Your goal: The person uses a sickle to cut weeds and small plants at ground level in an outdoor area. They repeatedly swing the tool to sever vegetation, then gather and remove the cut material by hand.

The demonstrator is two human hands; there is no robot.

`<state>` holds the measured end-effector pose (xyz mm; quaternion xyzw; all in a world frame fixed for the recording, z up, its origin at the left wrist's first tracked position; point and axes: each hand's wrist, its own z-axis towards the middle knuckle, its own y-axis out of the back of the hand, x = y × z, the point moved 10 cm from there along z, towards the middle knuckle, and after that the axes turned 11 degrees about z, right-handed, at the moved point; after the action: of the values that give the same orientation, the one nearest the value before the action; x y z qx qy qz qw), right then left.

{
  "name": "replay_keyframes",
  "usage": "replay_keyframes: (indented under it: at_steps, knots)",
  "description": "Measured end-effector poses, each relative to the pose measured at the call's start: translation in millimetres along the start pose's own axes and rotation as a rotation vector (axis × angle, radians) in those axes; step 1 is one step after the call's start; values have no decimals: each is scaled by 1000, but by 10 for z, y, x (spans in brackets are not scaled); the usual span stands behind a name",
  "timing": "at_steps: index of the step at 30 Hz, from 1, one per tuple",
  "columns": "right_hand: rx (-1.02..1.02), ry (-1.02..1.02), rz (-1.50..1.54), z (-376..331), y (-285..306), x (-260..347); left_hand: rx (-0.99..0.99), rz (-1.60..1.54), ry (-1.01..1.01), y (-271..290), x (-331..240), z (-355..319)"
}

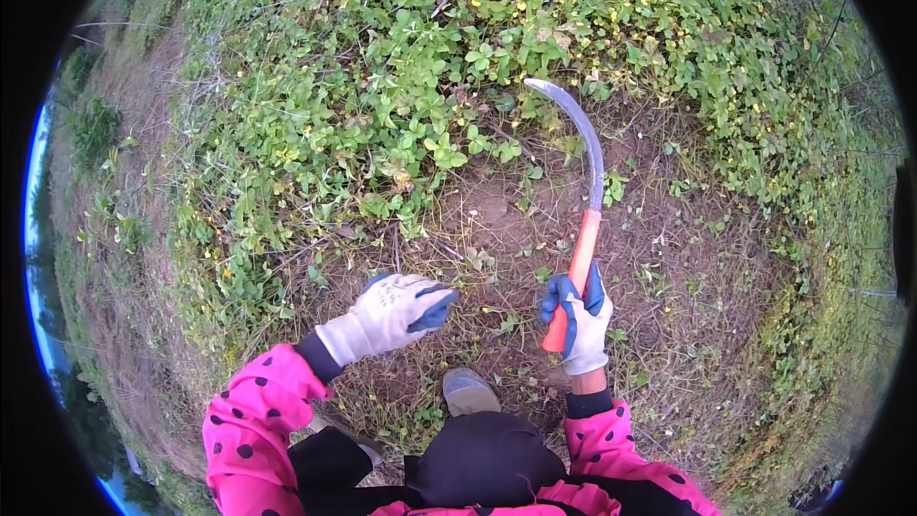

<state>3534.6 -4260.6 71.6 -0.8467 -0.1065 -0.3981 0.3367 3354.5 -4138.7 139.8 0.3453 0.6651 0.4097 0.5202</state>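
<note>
- Gripping the sickle [585, 201] by its orange handle, your gloved right hand [577, 317] is clamped tight, the curved blade pointing up toward the leafy weeds [382, 105].
- Your gloved left hand [396, 311] hovers over bare soil [497, 220], holding nothing, fingers loosely curled.
- Your shoe [468, 390] stands below, between both hands.

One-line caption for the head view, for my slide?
Gloved right hand holds a sickle over weedy ground; gloved left hand empty.

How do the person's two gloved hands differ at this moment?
The right hand is closed around the sickle by its orange handle, blade pointing up toward the leafy plants. The left hand holds nothing, its fingers loosely curled over bare soil. Both wear pale gloves with blue fronts.
</note>
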Motion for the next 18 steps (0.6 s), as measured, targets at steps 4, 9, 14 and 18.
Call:
replay_keyframes:
  at_steps: [4,9,14,18]
  knots:
    - [-92,130,18,-206,166,399,-31,105,-352,-404,-438,1550]
    - [-53,24,-38,-318,281,494,-381,648,465,334,1495,1929]
    - [228,186,-696,279,-70,477,-194,455,582,94,2361,1139]
    - [175,675,-1143,1039,-599,647,-603,391,139,557,947,1571]
